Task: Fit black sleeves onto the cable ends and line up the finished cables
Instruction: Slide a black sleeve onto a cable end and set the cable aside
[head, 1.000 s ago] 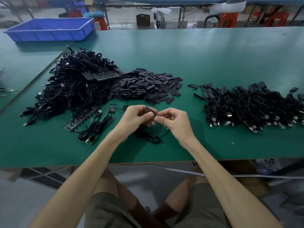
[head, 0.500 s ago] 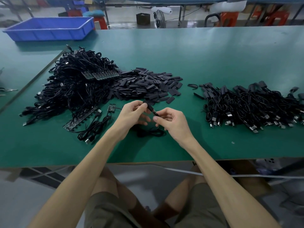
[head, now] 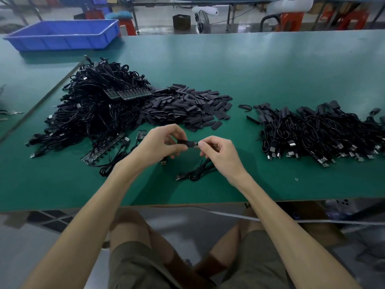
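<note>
Seen from the head, we hold the sleeve level above the bench so the cable end can slide in. Our left hand has a closed grip, pinching the sleeve. Our right hand pinches the cable end (its cord trails onto the bench). The finished cables lie well to the right.

finished cable pile cut off at right edge; sleeve left end hidden behind left hand; cable tip too small to tell.

open green table fills the upper centre and right; cable heap and sleeve pile crowd centre-left, finished cables the right.
</note>
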Motion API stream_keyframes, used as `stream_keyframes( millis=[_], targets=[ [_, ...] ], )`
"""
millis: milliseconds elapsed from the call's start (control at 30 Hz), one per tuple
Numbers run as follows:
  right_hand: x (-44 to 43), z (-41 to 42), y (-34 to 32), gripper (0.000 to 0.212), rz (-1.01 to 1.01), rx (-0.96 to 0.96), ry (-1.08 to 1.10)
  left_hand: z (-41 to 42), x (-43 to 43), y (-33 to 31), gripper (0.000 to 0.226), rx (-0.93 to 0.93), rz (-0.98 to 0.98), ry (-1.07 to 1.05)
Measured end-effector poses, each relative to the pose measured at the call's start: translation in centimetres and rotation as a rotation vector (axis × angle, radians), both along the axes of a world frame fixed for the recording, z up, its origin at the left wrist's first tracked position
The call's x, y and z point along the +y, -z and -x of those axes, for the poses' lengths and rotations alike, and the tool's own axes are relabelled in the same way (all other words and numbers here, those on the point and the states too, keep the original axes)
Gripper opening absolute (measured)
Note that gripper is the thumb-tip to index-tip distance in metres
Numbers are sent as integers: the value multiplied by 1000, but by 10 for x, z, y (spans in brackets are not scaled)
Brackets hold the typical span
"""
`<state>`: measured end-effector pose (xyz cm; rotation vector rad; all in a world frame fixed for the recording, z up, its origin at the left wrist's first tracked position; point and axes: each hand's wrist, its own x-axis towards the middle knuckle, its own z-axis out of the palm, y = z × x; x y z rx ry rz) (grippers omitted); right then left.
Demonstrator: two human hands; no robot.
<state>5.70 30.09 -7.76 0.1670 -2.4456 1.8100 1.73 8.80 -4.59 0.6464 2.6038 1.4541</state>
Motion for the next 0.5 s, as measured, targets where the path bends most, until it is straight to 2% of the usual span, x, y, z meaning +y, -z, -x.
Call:
stream_keyframes(
  millis=[100,200,500],
  targets=[
    [0,-2,-2,15,-15,-17,-10,-3,2,-1,18,261,237,23],
    [1,-3,-4,16,-1,-25,-9,-8,6,0,25,397,326,81],
    [2,-2,-4,15,26,-51,-47,-26,12,7,22,533,309,83]
  ],
)
